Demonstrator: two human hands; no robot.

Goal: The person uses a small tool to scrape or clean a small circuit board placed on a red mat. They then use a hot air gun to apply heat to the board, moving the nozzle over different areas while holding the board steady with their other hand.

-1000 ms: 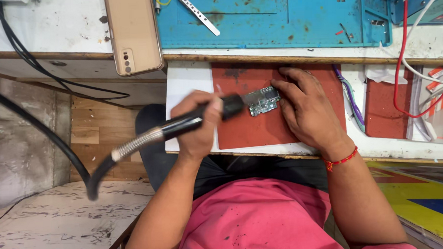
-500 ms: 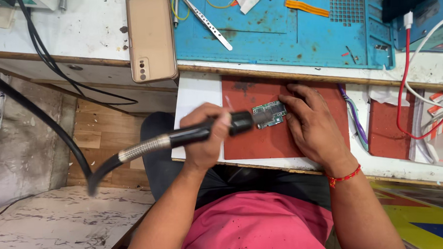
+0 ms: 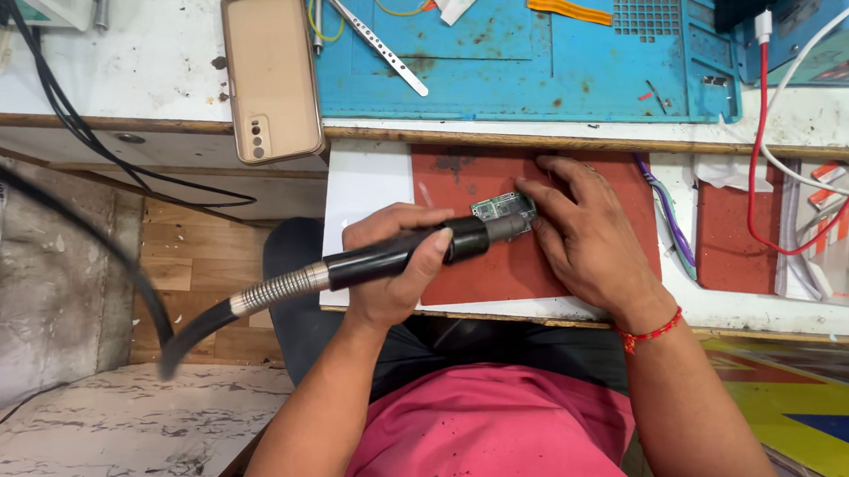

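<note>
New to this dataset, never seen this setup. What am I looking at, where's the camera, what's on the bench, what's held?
There is no machine here: a person in a pink shirt works with two bare hands. The one picture comes from a camera worn on the person's head, looking down at the lap and bench.

The left hand grips a black hot-air tool with a flexible metal neck and a dark hose trailing off to the left. Its nozzle points at a small circuit board lying on a red mat. The right hand, with a red thread at the wrist, presses its fingers against the board's edge.

Further back lie a blue work mat, a beige phone face down, metal tweezers, an orange strip, and red and white cables to the right.
</note>
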